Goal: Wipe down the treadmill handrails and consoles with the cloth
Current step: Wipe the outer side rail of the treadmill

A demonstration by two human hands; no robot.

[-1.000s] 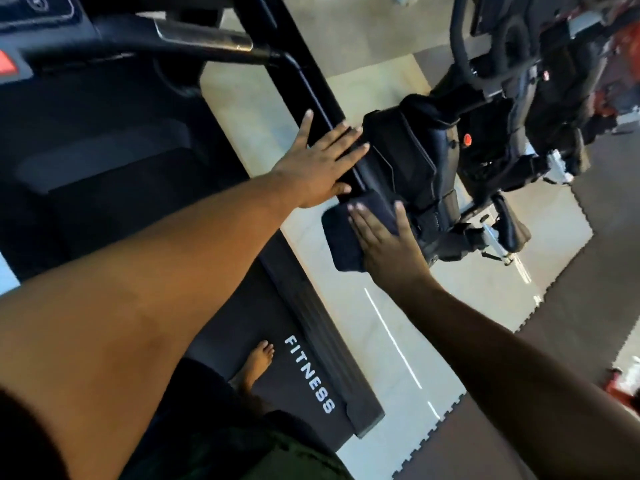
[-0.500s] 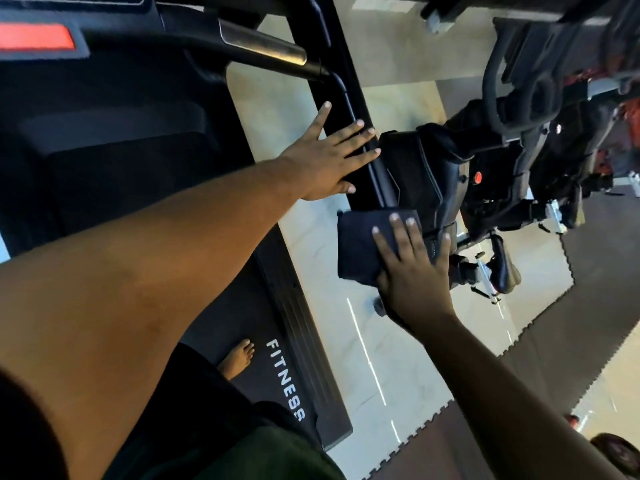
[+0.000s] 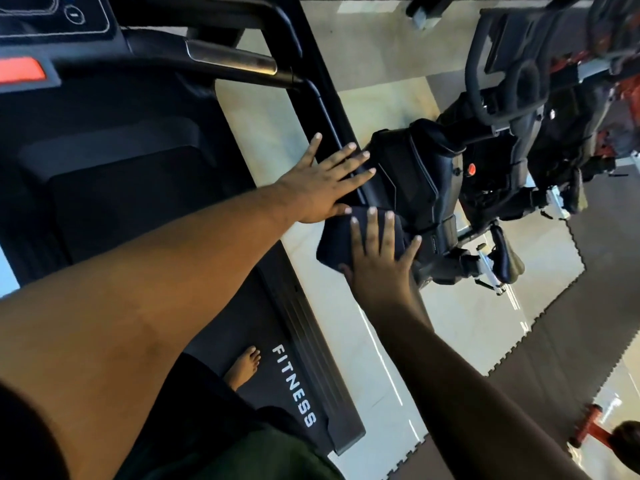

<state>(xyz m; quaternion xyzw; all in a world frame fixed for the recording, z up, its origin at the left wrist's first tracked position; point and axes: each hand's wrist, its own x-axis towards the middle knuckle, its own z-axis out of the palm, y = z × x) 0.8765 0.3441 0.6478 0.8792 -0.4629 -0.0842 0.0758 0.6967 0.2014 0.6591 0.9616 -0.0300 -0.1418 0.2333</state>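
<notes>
The treadmill's black right handrail [image 3: 325,109] runs from the upper middle down toward the centre. My left hand [image 3: 325,181] lies flat on it with fingers spread and straight. Just below, a dark folded cloth [image 3: 334,242] covers the rail's near end. My right hand [image 3: 379,268] presses flat on the cloth, fingers straight on top; the thumb is hidden under the cloth's edge. The console [image 3: 52,26] with a red stop button [image 3: 20,71] sits at the upper left. A silver-banded front grip bar [image 3: 228,60] crosses toward the handrail.
I stand barefoot [image 3: 244,367] on the treadmill belt beside the side rail marked FITNESS [image 3: 294,386]. A black exercise bike [image 3: 450,188] stands close on the right on the pale tile floor. Dark puzzle mats [image 3: 571,306] lie beyond. Red equipment [image 3: 592,431] sits at the lower right.
My right hand has slid the cloth up along the handrail until it nearly touches my left hand. My left hand stays flat on the rail.
</notes>
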